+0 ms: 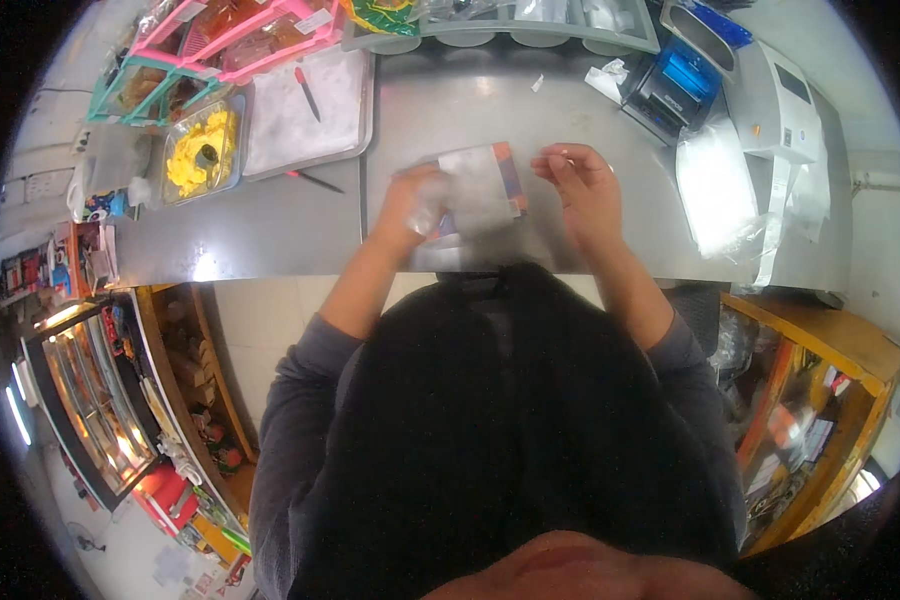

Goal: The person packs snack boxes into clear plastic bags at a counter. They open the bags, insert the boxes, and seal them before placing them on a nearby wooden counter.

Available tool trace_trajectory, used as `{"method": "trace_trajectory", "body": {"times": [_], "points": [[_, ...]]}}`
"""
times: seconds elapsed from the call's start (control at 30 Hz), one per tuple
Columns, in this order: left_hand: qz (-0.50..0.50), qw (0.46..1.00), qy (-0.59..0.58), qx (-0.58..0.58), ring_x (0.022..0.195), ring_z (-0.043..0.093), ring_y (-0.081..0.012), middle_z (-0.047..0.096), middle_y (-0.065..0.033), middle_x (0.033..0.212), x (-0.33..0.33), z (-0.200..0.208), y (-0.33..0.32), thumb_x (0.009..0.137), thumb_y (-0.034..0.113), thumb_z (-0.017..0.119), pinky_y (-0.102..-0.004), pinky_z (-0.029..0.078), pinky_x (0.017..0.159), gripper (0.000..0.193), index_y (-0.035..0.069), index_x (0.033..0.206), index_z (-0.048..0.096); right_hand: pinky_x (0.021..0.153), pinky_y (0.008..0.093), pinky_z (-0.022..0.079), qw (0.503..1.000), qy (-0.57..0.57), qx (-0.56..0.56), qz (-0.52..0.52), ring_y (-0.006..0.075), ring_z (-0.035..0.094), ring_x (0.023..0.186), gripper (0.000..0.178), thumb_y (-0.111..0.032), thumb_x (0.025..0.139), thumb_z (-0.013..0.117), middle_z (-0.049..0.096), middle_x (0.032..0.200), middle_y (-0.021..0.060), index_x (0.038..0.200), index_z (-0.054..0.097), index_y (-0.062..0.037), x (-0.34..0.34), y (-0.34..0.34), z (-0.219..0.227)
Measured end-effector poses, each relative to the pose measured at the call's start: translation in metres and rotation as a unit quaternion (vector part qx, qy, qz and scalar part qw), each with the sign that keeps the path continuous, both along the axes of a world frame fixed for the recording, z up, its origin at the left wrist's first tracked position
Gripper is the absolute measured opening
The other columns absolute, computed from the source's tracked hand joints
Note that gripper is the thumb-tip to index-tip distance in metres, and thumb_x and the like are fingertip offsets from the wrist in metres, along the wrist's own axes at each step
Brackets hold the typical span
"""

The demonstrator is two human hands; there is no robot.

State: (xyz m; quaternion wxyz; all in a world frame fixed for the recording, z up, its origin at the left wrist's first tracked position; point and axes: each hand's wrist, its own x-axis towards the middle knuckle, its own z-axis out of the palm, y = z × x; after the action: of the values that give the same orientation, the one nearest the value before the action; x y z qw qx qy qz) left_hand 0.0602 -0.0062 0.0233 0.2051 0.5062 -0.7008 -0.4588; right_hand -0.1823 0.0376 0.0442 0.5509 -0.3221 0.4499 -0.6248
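A flat packet with a pale grey-white face and an orange and blue edge [507,180] lies on the steel counter in front of me. My left hand [407,208] is at its left side, blurred by motion, its fingers curled around some clear crumpled plastic [430,207]. I cannot tell whether that plastic belongs to the packet. To the right of the packet, a short gap away, my right hand [585,190] is raised with thumb and fingers drawn together. Whatever it pinches, if anything, is too small to make out.
Left on the counter [440,100] are a white tray [305,120] bearing a red-and-black pen-like tool, a tub of yellow food [202,155], and pink [232,48] and teal racks. A grey bin tray [500,35] lines the back; a black-and-blue device [670,90] and white printer [775,105] stand right.
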Motion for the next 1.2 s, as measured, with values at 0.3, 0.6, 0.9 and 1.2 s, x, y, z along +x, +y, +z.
{"method": "trace_trajectory", "body": {"times": [0.3, 0.6, 0.9, 1.2], "points": [[-0.144, 0.975, 0.034, -0.165, 0.090, 0.061, -0.0297, 0.064, -0.0108, 0.096, 0.010, 0.011, -0.010, 0.058, -0.017, 0.055, -0.0328, 0.049, 0.082, 0.047, 0.008, 0.095, 0.070, 0.085, 0.0344, 0.053, 0.990, -0.023, -0.003, 0.142, 0.0228, 0.063, 0.093, 0.005, -0.002, 0.094, 0.050, 0.062, 0.102, 0.0171, 0.098, 0.047, 0.0004, 0.049, -0.049, -0.043], [-0.117, 0.983, 0.135, 0.038, 0.089, 0.062, -0.0195, 0.064, -0.0116, 0.100, 0.033, -0.045, -0.033, 0.080, 0.008, 0.066, -0.0304, 0.049, 0.078, 0.027, 0.005, 0.106, 0.066, 0.081, 0.0312, 0.051, 0.953, 0.146, -0.012, 0.264, 0.0167, 0.062, 0.092, 0.005, -0.003, 0.093, 0.054, 0.064, 0.096, 0.0107, 0.097, 0.051, -0.0015, 0.048, -0.051, -0.064], [-0.040, 0.994, 0.019, 0.104, 0.065, 0.060, -0.0161, 0.066, -0.0095, 0.076, 0.014, 0.014, -0.045, 0.071, 0.009, 0.078, -0.0310, 0.049, 0.061, 0.049, 0.006, 0.115, 0.056, 0.085, 0.0371, 0.048, 0.802, 0.489, -0.299, 0.167, 0.0304, 0.058, 0.097, 0.018, -0.004, 0.082, 0.061, 0.061, 0.104, 0.0126, 0.099, 0.059, -0.0036, 0.044, -0.023, -0.045], [-0.059, 0.996, 0.028, 0.060, 0.064, 0.063, -0.0198, 0.066, -0.0073, 0.072, 0.012, 0.005, -0.045, 0.073, 0.009, 0.076, -0.0316, 0.050, 0.062, 0.061, 0.014, 0.126, 0.046, 0.088, 0.0385, 0.046, 0.724, 0.547, -0.342, 0.245, 0.0305, 0.055, 0.105, 0.024, -0.007, 0.080, 0.056, 0.061, 0.108, 0.0112, 0.103, 0.061, -0.0059, 0.048, -0.028, -0.052]]}}
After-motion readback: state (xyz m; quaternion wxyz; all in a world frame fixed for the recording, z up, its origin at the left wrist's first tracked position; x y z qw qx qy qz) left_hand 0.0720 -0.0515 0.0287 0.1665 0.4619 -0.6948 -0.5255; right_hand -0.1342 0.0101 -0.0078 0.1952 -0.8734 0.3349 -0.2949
